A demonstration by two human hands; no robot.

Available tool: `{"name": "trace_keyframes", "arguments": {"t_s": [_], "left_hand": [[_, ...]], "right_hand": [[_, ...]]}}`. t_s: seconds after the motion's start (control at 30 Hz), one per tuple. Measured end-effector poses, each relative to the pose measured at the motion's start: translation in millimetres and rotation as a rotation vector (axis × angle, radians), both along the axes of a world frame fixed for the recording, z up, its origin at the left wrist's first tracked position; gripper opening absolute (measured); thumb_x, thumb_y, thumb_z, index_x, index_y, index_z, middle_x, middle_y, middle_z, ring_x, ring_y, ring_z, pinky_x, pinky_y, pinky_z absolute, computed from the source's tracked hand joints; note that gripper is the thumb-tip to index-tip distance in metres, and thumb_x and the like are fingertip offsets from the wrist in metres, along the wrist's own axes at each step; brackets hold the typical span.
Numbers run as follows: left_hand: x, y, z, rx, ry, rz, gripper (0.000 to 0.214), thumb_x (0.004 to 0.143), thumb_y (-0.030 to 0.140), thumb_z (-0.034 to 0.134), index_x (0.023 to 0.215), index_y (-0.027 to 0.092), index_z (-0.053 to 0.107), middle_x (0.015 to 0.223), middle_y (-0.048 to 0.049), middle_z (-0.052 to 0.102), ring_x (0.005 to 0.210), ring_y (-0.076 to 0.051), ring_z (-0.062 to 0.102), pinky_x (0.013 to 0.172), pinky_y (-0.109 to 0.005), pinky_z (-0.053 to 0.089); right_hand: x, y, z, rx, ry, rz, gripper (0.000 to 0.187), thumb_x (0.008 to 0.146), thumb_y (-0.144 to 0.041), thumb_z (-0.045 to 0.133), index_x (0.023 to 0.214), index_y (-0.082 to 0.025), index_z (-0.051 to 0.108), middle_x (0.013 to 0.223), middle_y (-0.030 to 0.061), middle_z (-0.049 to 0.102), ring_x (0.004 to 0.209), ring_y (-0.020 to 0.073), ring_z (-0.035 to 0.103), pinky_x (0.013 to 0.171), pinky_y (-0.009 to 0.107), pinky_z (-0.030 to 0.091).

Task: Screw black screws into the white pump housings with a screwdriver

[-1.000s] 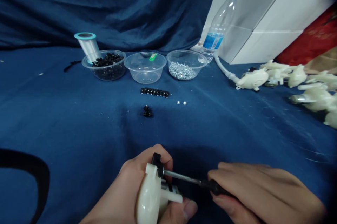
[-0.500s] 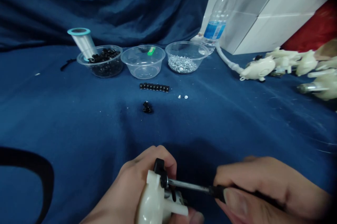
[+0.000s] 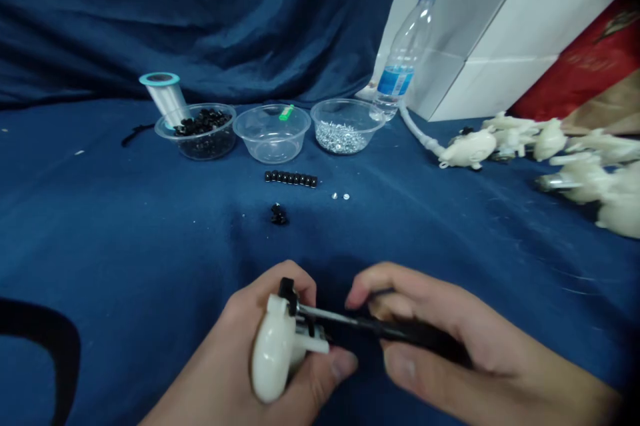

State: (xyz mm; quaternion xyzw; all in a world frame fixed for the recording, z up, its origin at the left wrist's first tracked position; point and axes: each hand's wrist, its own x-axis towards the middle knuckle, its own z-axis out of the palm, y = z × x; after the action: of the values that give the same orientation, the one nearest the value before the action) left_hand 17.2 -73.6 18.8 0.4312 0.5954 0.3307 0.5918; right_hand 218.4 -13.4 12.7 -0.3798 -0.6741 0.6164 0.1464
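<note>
I'm clamping L fingers (image 3: pixel 270 289) on white plastic housing (image 3: pixel 270 363), R fingers (image 3: pixel 385 279) wrapping screwdriver (image 3: pixel 400 331), shaft lining up straight on black plastic part (image 3: pixel 287 287).

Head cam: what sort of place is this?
Probably a small hand-assembly bench, set up on blue cloth. It shows clear bowls of silver screws and black parts, a screwdriver held to a cream plastic housing, and more housings nearby.
</note>
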Motion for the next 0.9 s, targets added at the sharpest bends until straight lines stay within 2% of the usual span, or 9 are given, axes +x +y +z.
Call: {"name": "trace_keyframes", "arguments": {"t_s": [0.03,0.1,0.27,0.33,0.37,0.43,0.53,0.73,0.9], "left_hand": [[-0.7,-0.4,2.0,-0.013,0.014,0.005,0.033,0.076,0.05,0.063,0.081,0.025,0.042,0.055,0.0087,0.036,0.049,-0.009,0.028,0.046,-0.02,0.023],[-2.1,-1.5,4.3,-0.021,0.03,0.03,0.035,0.075,0.053,0.063,0.081,0.025,0.042,0.055,0.0085,0.035,0.049,-0.009,0.028,0.046,-0.02,0.023],[-1.5,-6.6,2.9,-0.068,0.047,0.098,0.038,0.067,0.051,0.069,0.086,0.027,0.047,0.059,0.0079,0.038,0.052,-0.01,0.033,0.048,-0.02,0.029],[0.3,-8.4,0.4,-0.054,0.06,0.083,0.035,0.068,0.049,0.068,0.084,0.027,0.047,0.058,0.0077,0.038,0.051,-0.01,0.032,0.046,-0.02,0.028],[1.2,-9.1,-1.1,-0.032,0.072,0.069,0.033,0.068,0.048,0.067,0.082,0.027,0.046,0.057,0.0076,0.037,0.05,-0.01,0.032,0.045,-0.02,0.027],[2.5,-9.9,-4.2,0.024,0.104,0.055,0.031,0.069,0.045,0.066,0.079,0.026,0.045,0.055,0.0077,0.038,0.049,-0.01,0.033,0.044,-0.019,0.027],[2.6,-10.3,-8.9,0.084,0.171,0.074,0.027,0.069,0.042,0.067,0.08,0.026,0.048,0.058,0.0073,0.047,0.05,-0.01,0.041,0.045,-0.018,0.034],[0.4,-10.4,-14.9,0.172,0.183,0.038,0.028,0.067,0.037,0.073,0.084,0.028,0.053,0.059,0.0068,0.055,0.047,-0.013,0.05,0.044,-0.021,0.04],[-0.2,-10.8,-16.2,0.263,0.307,0.092,0.028,0.061,0.033,0.077,0.079,0.027,0.056,0.07,0.0049,0.061,0.054,-0.012,0.054,0.048,-0.02,0.043]], "right_hand": [[-1.0,-0.4,-0.3,0.194,0.009,0.001,0.019,0.091,-0.031,0.064,0.109,-0.026,0.06,0.085,-0.0014,0.063,0.068,0.0101,0.057,0.059,0.017,0.049],[-2.6,-0.5,-2.8,0.523,0.03,0.041,0.026,0.092,-0.014,0.057,0.114,-0.028,0.058,0.099,-0.0004,0.066,0.083,0.0127,0.065,0.073,0.021,0.056],[-1.0,4.4,-13.0,1.346,-0.039,0.092,0.03,0.093,-0.003,0.053,0.122,-0.008,0.06,0.096,0.0097,0.069,0.083,0.0185,0.066,0.075,0.03,0.059],[1.5,5.8,-16.1,1.577,-0.117,0.109,0.027,0.092,-0.002,0.051,0.118,-0.005,0.061,0.095,0.0117,0.072,0.081,0.0218,0.068,0.076,0.036,0.059],[2.5,5.8,-17.1,1.63,-0.134,0.129,0.026,0.092,-0.002,0.05,0.115,-0.004,0.062,0.094,0.0123,0.072,0.079,0.0227,0.068,0.074,0.037,0.06],[3.5,4.2,-17.7,1.661,-0.129,0.166,0.026,0.091,-0.001,0.047,0.113,-0.002,0.061,0.091,0.0143,0.072,0.076,0.023,0.067,0.068,0.036,0.059],[1.7,-1.7,-15.0,1.567,-0.111,0.146,0.026,0.089,0.002,0.048,0.112,-0.002,0.059,0.084,0.0127,0.07,0.07,0.0197,0.066,0.061,0.031,0.057],[2.4,-17.2,-10.1,1.339,-0.145,-0.072,0.02,0.091,-0.004,0.053,0.1,-0.02,0.061,0.077,0.0045,0.069,0.068,0.0194,0.07,0.049,0.03,0.048],[5.5,-14.7,-8.5,1.131,-0.076,-0.046,0.016,0.095,-0.013,0.057,0.094,-0.027,0.065,0.063,-0.002,0.064,0.064,0.0171,0.069,0.042,0.026,0.042]]}}
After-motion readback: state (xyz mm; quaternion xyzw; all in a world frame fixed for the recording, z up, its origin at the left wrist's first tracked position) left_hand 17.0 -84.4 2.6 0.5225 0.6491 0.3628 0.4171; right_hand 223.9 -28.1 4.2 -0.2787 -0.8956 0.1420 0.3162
